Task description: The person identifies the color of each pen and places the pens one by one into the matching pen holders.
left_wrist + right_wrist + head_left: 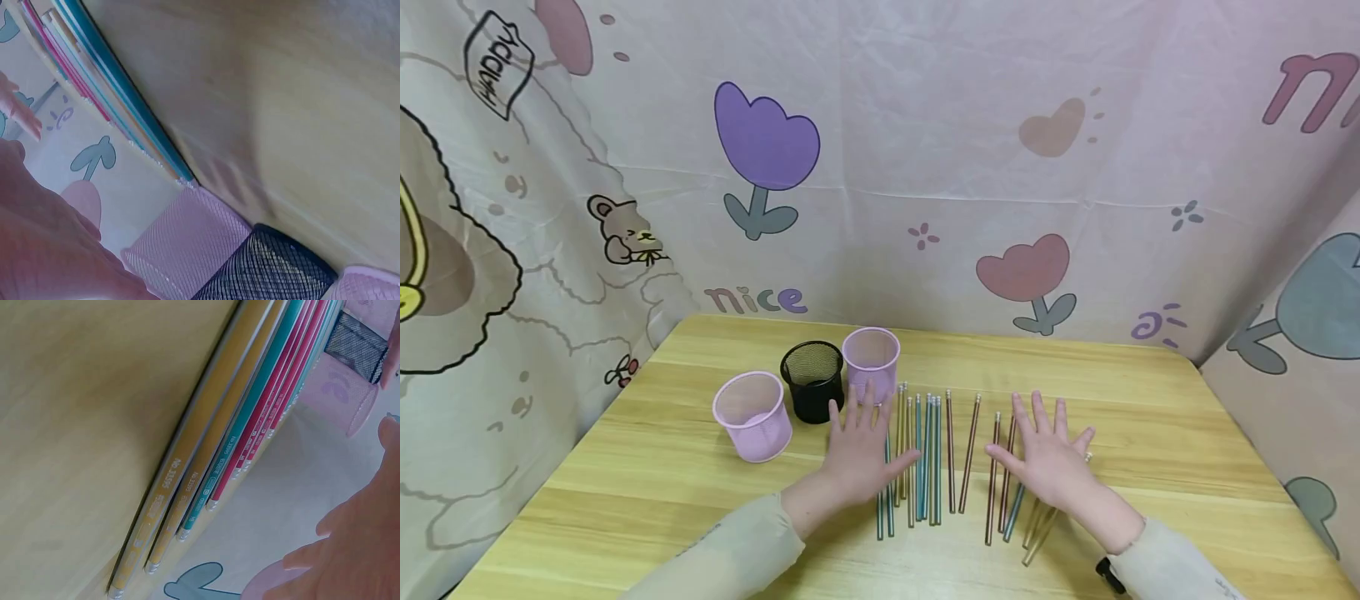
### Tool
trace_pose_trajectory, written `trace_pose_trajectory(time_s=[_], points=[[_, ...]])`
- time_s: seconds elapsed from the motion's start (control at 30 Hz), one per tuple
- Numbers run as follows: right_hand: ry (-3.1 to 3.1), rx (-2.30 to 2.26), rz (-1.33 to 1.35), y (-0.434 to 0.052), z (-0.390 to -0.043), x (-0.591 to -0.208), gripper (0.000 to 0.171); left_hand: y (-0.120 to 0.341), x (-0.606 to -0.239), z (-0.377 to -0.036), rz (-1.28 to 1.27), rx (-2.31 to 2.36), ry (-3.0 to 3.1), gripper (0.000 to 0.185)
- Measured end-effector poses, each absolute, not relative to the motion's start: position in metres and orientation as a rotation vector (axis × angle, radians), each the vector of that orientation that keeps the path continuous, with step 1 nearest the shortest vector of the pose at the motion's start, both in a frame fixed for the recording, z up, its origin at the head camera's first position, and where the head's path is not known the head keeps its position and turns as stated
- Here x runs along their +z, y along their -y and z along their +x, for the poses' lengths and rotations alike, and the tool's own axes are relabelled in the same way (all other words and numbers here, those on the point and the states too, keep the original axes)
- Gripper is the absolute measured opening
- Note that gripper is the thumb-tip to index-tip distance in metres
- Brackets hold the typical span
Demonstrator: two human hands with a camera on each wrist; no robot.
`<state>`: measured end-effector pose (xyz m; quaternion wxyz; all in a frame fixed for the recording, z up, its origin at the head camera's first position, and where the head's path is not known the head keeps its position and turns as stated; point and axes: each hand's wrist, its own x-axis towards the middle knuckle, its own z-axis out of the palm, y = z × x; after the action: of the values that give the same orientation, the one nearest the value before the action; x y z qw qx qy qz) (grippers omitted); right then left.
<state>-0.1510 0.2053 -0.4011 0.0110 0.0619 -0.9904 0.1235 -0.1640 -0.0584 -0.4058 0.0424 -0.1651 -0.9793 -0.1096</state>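
Slim, glossy pencils (934,454) — teal, red, gold — lie in a loose row on the pale wood-grain table (1150,400). Three mesh cups stand just left of them: two pink (752,414), one black (812,380). Bare tabletop lies to the right and near the front edge. Left hand (859,454) and right hand (1051,458) rest flat on the pencils, fingers spread, palms down.

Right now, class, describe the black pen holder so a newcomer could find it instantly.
Start at the wooden table and go to its left half, where three mesh cups stand in a row beyond the left hand. The black pen holder is the middle one. Both cups beside it are pale purple; it alone is black.
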Motion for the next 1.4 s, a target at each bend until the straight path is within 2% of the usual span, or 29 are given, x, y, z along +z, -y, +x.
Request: trace_pose_trajectory(time_s=[0.5, 0.87, 1.13, 1.4], points=[[3.096, 0.418, 0.157, -0.213, -0.151, -0.401, 0.088, 0.093, -0.364, -0.178, -0.351, -0.356, 2.936, 0.091], [3.085, 0.43, 0.149, -0.22, -0.151, -0.402, 0.087, 0.16, -0.345, -0.199, -0.144, -0.428, 3.03, 0.101], [3.087, 0.427, 0.132, -0.223, -0.152, -0.403, 0.087, 0.207, -0.347, -0.214, 0.011, -0.618, 3.14, 0.096], [3.111, 0.394, 0.049, -0.238, -0.156, -0.401, 0.089, 0.217, -0.359, -0.217, 0.005, -0.667, 3.182, 0.095]])
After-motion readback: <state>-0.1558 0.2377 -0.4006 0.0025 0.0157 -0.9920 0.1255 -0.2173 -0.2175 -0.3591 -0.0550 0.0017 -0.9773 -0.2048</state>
